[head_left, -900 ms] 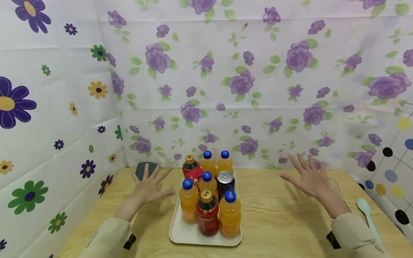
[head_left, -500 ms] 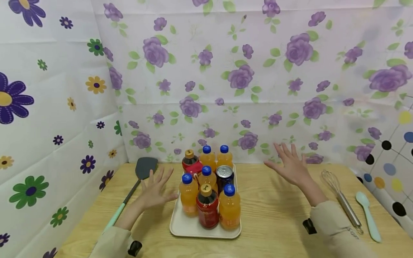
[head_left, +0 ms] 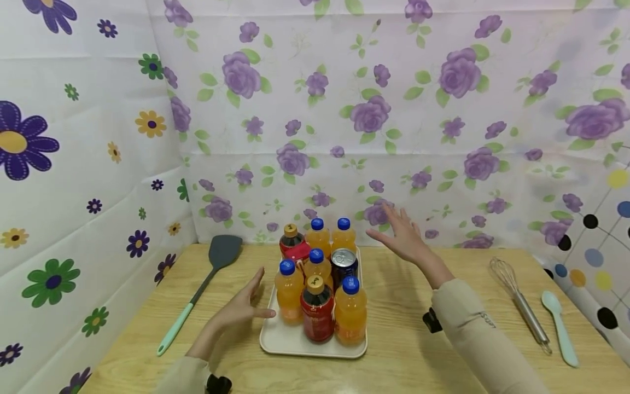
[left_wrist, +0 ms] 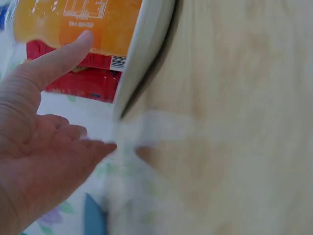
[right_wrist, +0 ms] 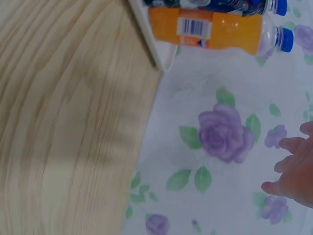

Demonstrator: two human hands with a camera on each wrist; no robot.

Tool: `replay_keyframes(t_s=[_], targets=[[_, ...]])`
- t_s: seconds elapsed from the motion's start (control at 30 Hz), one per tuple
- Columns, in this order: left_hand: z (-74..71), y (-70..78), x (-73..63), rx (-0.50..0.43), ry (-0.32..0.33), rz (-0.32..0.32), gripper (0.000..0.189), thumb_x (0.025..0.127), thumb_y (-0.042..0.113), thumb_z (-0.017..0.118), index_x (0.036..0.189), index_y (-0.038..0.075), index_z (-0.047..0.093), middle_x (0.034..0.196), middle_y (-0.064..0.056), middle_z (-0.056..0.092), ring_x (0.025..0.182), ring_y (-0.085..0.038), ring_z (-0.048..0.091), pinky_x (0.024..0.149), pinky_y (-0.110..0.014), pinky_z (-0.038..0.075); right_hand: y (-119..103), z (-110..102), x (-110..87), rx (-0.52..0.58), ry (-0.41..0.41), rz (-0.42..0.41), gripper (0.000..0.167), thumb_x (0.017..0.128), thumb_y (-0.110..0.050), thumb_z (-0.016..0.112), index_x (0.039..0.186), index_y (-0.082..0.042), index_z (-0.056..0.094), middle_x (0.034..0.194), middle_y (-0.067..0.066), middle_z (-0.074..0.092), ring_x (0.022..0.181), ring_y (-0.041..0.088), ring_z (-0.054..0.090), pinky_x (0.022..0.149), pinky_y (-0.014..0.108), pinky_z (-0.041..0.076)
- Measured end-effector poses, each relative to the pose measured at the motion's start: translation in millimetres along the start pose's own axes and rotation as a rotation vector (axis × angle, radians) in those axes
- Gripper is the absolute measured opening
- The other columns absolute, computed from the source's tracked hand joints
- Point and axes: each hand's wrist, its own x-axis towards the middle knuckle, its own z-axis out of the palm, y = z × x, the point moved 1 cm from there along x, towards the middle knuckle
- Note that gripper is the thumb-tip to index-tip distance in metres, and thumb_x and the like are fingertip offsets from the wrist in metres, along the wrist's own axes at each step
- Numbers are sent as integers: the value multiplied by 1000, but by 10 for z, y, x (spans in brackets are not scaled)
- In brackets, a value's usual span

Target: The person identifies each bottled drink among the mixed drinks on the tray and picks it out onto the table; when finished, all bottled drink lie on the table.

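A cream tray (head_left: 283, 345) holds several orange drink bottles (head_left: 351, 317) with blue caps. Two dark drink bottles (head_left: 317, 314) with red labels and gold caps stand among them, along with a dark blue can (head_left: 344, 265) and a small red item (head_left: 299, 253), partly hidden. My left hand (head_left: 240, 309) hovers beside the tray's left side, thumb pointing at the nearest orange bottle; in the left wrist view that hand (left_wrist: 44, 147) holds nothing. My right hand (head_left: 406, 241) is raised to the right of the back bottles, fingers spread and apart from everything.
A spatula (head_left: 223, 251) with a mint handle lies on the wooden table (head_left: 408, 350) at the left. At the right lie a whisk (head_left: 521, 306) and a mint spoon (head_left: 560, 328). Flowered cloth (head_left: 369, 137) hangs behind the table and along the left side.
My right hand has moved left, closer to the tray. The left hand has turned and come down a little beside the tray. The bottles and tray stay put.
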Motion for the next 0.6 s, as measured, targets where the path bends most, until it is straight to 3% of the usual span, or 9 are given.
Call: replay_keyframes(t_s=[0.2,0.4,0.6], targets=[[49,-194,43,-300,-19,-12,104,79,-4,73,155,-5,3,163,-25,1,151,-42,3,124,-52,10,-188,106,143,191,-38,-4,88,95,-54,51,159,-18,3,165,18,4,150,45,-4,115,74,9],[55,-313,47,-432,-29,20,95,80,-14,66,154,-8,6,161,-28,8,150,-43,11,121,-39,23,-300,242,215,272,-69,10,87,95,-52,53,159,-19,4,165,18,9,149,45,13,117,68,20],[51,-360,30,-446,-31,8,90,81,-11,66,153,-7,13,159,-29,17,147,-44,19,114,-24,39,-338,395,291,309,-85,-10,84,95,-42,57,159,-13,10,163,18,17,150,42,16,119,63,23]])
